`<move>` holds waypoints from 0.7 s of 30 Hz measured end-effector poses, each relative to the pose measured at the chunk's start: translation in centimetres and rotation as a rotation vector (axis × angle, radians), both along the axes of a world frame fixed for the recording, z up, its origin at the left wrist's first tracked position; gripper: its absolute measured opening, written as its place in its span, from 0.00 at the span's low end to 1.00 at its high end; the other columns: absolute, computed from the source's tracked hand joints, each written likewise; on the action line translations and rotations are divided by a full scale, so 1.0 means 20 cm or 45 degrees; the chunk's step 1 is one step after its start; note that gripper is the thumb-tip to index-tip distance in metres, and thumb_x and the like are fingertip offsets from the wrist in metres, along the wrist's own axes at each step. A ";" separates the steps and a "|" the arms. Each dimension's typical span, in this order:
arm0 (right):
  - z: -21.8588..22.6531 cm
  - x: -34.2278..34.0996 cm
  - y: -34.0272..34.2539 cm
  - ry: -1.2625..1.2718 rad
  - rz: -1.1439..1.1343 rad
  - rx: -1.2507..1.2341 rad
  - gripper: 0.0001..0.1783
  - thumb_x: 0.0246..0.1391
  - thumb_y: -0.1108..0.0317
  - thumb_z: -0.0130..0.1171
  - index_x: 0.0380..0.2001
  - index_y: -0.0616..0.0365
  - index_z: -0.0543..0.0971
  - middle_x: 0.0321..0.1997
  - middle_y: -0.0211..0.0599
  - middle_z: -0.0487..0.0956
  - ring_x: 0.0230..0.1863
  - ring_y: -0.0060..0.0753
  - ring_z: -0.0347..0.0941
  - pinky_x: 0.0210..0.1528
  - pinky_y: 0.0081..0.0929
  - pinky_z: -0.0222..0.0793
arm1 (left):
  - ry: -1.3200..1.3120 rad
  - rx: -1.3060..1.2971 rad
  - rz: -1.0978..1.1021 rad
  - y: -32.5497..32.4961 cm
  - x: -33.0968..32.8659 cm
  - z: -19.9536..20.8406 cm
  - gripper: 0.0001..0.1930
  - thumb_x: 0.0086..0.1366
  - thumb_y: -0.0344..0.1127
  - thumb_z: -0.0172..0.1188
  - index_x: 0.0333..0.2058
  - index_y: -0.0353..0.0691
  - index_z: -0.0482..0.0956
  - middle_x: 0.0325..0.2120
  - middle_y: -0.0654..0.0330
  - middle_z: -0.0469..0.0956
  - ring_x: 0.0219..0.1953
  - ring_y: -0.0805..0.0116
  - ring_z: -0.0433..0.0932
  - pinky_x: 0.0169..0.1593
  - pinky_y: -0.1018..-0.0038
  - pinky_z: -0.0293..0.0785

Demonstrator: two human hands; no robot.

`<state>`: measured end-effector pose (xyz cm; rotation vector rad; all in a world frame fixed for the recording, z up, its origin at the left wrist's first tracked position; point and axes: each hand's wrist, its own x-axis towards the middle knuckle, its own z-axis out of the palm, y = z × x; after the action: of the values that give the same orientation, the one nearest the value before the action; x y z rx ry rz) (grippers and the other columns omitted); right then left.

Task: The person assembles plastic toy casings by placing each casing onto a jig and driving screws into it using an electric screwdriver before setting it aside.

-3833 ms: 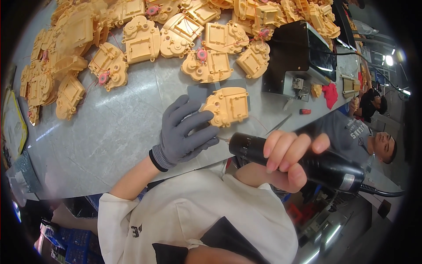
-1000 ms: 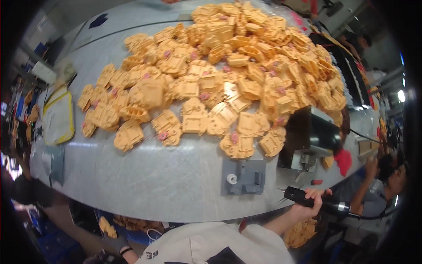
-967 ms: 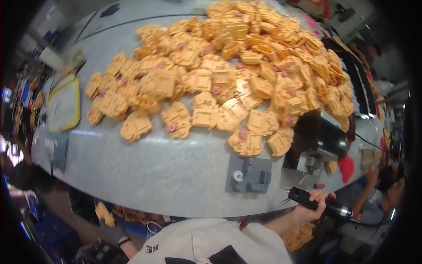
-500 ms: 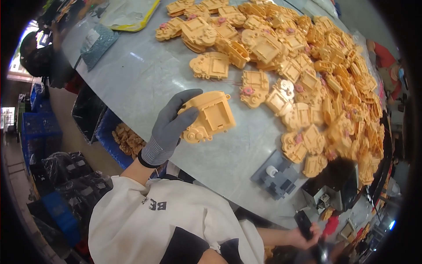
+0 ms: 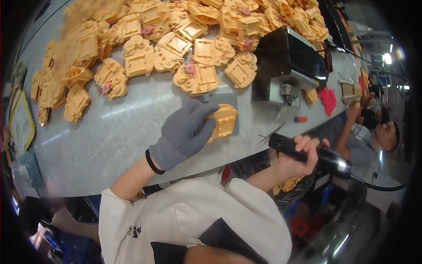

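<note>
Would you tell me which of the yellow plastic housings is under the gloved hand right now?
The yellow housing on the grey plate, apart from the pile: the gloved left hand presses it. The right hand holds a black power tool.

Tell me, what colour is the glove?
Grey knitted glove on the left hand, seen in the head view.

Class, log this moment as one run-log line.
left hand: gloved, pressing orange plastic part onto grey plate | right hand: bare, gripping black power tool | table: orange parts heap

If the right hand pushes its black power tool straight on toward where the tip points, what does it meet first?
Probably the yellow plastic part that the gloved left hand holds on the grey plate. The right hand aims the black tool up-left at it, though depth is unclear.
</note>
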<state>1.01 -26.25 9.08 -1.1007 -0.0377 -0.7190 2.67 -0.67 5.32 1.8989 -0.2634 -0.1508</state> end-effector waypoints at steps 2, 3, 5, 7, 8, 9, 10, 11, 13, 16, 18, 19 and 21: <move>0.00 -0.03 -0.04 -0.009 -0.032 -0.015 0.20 0.46 0.74 0.46 0.46 0.58 0.64 0.20 0.29 0.60 0.20 0.24 0.58 0.30 0.27 0.56 | -0.248 0.315 0.076 -0.05 0.04 -0.04 0.16 0.55 0.30 0.56 0.44 0.38 0.73 0.37 0.49 0.72 0.39 0.54 0.72 0.43 0.67 0.69; 0.00 -0.03 -0.06 -0.006 -0.053 -0.010 0.20 0.46 0.74 0.46 0.46 0.58 0.64 0.20 0.29 0.60 0.20 0.24 0.58 0.30 0.27 0.56 | -0.247 0.312 0.058 -0.07 0.06 -0.06 0.16 0.55 0.30 0.56 0.44 0.38 0.73 0.37 0.49 0.72 0.39 0.54 0.72 0.43 0.67 0.69; -0.01 -0.03 -0.07 -0.001 -0.078 -0.005 0.20 0.46 0.74 0.46 0.46 0.58 0.64 0.20 0.29 0.60 0.20 0.24 0.57 0.29 0.26 0.55 | -0.388 0.548 0.148 -0.10 0.08 -0.09 0.17 0.54 0.35 0.57 0.45 0.45 0.73 0.38 0.52 0.69 0.40 0.53 0.70 0.41 0.63 0.68; 0.00 -0.01 -0.07 0.022 -0.111 -0.005 0.20 0.46 0.74 0.46 0.46 0.58 0.65 0.19 0.29 0.60 0.19 0.25 0.57 0.28 0.25 0.54 | -0.372 0.585 0.098 -0.10 0.09 -0.07 0.18 0.53 0.37 0.58 0.45 0.45 0.74 0.40 0.52 0.68 0.42 0.53 0.69 0.43 0.62 0.67; 0.00 0.01 -0.07 0.018 -0.122 -0.013 0.20 0.46 0.74 0.46 0.46 0.58 0.65 0.19 0.29 0.60 0.19 0.25 0.57 0.28 0.25 0.54 | -0.355 0.628 0.060 -0.09 0.09 -0.05 0.19 0.52 0.38 0.58 0.45 0.45 0.74 0.42 0.52 0.67 0.44 0.53 0.68 0.45 0.62 0.66; 0.01 0.03 -0.08 -0.008 -0.153 -0.064 0.20 0.46 0.74 0.46 0.46 0.57 0.65 0.19 0.29 0.60 0.19 0.24 0.57 0.28 0.25 0.54 | -0.363 0.605 0.034 -0.10 0.07 0.01 0.19 0.52 0.38 0.58 0.45 0.45 0.74 0.42 0.52 0.67 0.44 0.53 0.68 0.45 0.62 0.66; 0.01 0.05 -0.11 -0.037 -0.180 -0.111 0.20 0.46 0.74 0.46 0.46 0.57 0.65 0.19 0.29 0.61 0.19 0.24 0.57 0.28 0.25 0.54 | -0.510 0.598 0.061 -0.10 0.02 0.11 0.23 0.50 0.40 0.60 0.46 0.44 0.72 0.43 0.51 0.67 0.46 0.52 0.66 0.47 0.61 0.65; 0.02 0.08 -0.14 -0.121 -0.156 -0.132 0.19 0.47 0.74 0.46 0.46 0.57 0.64 0.19 0.28 0.61 0.19 0.24 0.57 0.28 0.26 0.55 | -0.659 0.588 0.094 -0.10 0.01 0.16 0.26 0.48 0.42 0.62 0.48 0.44 0.71 0.45 0.50 0.66 0.48 0.51 0.65 0.48 0.60 0.64; 0.10 0.15 -0.16 -0.184 -0.236 -0.168 0.21 0.46 0.74 0.47 0.47 0.58 0.63 0.18 0.30 0.62 0.18 0.25 0.60 0.27 0.28 0.59 | -0.607 0.696 -0.069 -0.13 0.04 0.10 0.31 0.46 0.42 0.64 0.50 0.43 0.69 0.49 0.49 0.65 0.50 0.50 0.65 0.52 0.58 0.62; 0.11 0.35 -0.22 -0.107 -0.309 -0.240 0.22 0.44 0.77 0.51 0.45 0.62 0.63 0.18 0.32 0.65 0.15 0.26 0.62 0.23 0.28 0.62 | -0.518 0.799 -0.155 -0.17 0.07 -0.06 0.40 0.39 0.44 0.69 0.53 0.41 0.66 0.53 0.48 0.63 0.54 0.48 0.63 0.58 0.55 0.58; 0.14 0.46 -0.18 -0.082 -0.309 -0.290 0.20 0.42 0.80 0.52 0.42 0.65 0.64 0.16 0.34 0.66 0.14 0.26 0.62 0.21 0.26 0.62 | -0.576 0.757 -0.096 -0.17 0.08 -0.08 0.41 0.39 0.44 0.70 0.53 0.40 0.65 0.53 0.48 0.62 0.55 0.47 0.61 0.57 0.54 0.59; 0.14 0.45 -0.17 -0.088 -0.282 -0.316 0.20 0.42 0.81 0.52 0.42 0.65 0.64 0.16 0.34 0.67 0.13 0.27 0.62 0.21 0.26 0.63 | -0.581 0.757 -0.097 -0.15 0.05 -0.08 0.41 0.39 0.44 0.70 0.53 0.40 0.65 0.53 0.48 0.62 0.55 0.47 0.61 0.57 0.54 0.59; 0.14 0.46 -0.13 -0.090 -0.254 -0.341 0.20 0.42 0.81 0.52 0.42 0.65 0.64 0.16 0.35 0.67 0.13 0.27 0.62 0.21 0.26 0.63 | -0.606 0.560 0.022 -0.09 -0.02 -0.12 0.41 0.37 0.41 0.72 0.53 0.38 0.65 0.52 0.48 0.64 0.55 0.45 0.63 0.56 0.55 0.61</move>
<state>10.26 -28.86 11.92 -1.3471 -0.0869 -0.9515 2.18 -2.53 2.95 2.3593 -0.5707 0.2833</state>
